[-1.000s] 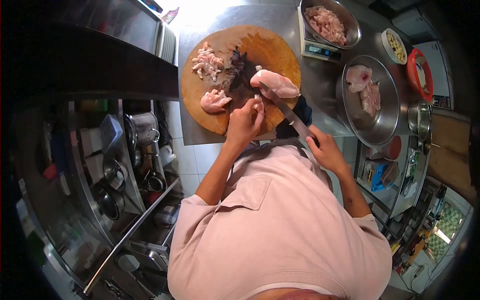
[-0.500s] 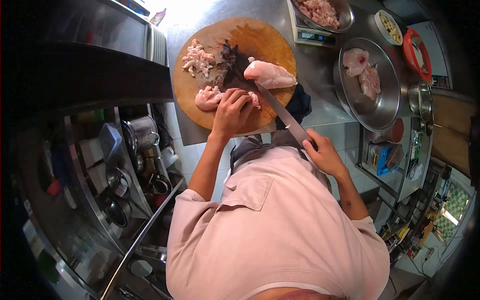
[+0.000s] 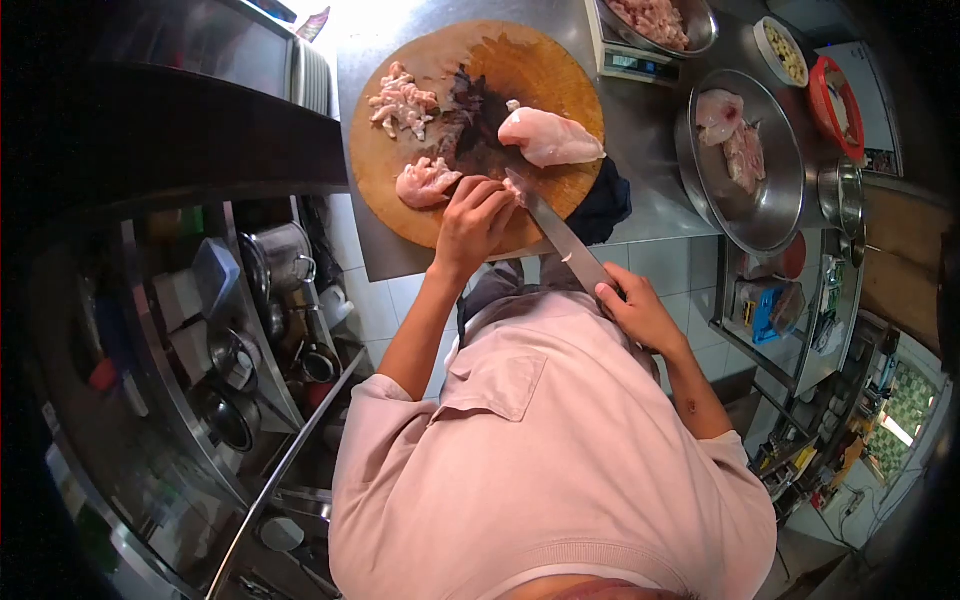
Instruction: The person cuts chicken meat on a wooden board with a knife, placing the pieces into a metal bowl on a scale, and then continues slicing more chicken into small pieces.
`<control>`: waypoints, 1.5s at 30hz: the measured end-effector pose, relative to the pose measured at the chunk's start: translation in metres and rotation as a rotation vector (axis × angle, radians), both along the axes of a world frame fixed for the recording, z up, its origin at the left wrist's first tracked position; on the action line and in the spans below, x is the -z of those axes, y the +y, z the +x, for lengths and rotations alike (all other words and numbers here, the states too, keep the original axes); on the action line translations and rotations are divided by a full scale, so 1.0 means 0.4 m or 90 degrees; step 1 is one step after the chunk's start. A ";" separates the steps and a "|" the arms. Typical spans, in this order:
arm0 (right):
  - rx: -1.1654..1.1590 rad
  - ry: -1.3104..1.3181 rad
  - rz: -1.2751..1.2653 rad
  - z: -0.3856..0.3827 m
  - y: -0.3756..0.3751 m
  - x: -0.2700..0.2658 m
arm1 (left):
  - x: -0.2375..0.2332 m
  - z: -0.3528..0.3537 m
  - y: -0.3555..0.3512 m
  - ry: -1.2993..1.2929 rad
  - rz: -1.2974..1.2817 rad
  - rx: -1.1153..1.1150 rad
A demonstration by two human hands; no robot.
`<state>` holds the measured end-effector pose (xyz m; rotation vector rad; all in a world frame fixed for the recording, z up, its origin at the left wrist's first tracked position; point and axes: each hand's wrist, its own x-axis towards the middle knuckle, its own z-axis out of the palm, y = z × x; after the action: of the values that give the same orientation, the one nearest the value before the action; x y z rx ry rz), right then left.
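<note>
My right hand (image 3: 640, 308) grips a long kitchen knife (image 3: 565, 240) by its handle. Its blade points up and left over the near part of the round wooden chopping board (image 3: 400, 228). My left hand (image 3: 472, 225) has curled fingers pressed on a small piece of raw chicken (image 3: 514, 190), right beside the blade. Just left of those fingers lies a larger chicken piece (image 3: 427, 183). A whole chicken breast (image 3: 550, 138) rests on the board's right side. Behind, at the left, is a pile of cut chicken bits (image 3: 402, 102).
A steel bowl (image 3: 690, 200) holding chicken pieces stands to the right. Beyond the board, another bowl of cut meat (image 3: 655, 22) sits on a digital scale (image 3: 635, 65). A dark cloth (image 3: 604, 205) lies against the board. Farther right are a white dish (image 3: 783, 50) and a red basket (image 3: 833, 105).
The knife tip has come down from the chicken breast to the small piece by my left fingers. My left hand has shifted right, apart from the larger piece. The view has moved slightly.
</note>
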<state>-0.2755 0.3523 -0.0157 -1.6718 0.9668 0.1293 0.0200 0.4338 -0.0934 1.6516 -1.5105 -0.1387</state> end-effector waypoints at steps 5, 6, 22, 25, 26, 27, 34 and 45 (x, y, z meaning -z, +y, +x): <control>-0.012 0.016 0.019 0.029 0.010 -0.014 | 0.008 -0.001 0.000 0.007 0.004 -0.006; -0.013 0.018 0.020 0.041 0.011 -0.021 | 0.007 -0.003 -0.003 0.009 0.004 -0.007; -0.085 0.004 -0.200 0.204 -0.036 0.095 | 0.016 -0.006 -0.011 0.016 -0.012 -0.023; -0.118 0.045 -0.211 0.128 -0.024 0.044 | 0.024 -0.010 -0.009 0.006 -0.003 -0.045; -0.140 0.081 -0.204 0.102 -0.019 0.025 | 0.025 -0.011 -0.004 0.012 0.008 -0.054; -0.142 0.081 -0.203 0.076 -0.015 0.020 | 0.024 -0.012 -0.003 0.012 0.010 -0.056; -0.097 0.037 -0.201 0.089 -0.064 0.013 | 0.004 -0.018 -0.003 0.031 0.054 -0.108; -0.055 0.023 -0.209 0.102 -0.098 -0.042 | -0.021 -0.051 -0.015 0.025 0.037 -0.074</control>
<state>-0.2346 0.3132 0.0010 -2.0195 0.9814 0.0597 -0.0006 0.4277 -0.0852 1.7682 -1.3895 -0.1524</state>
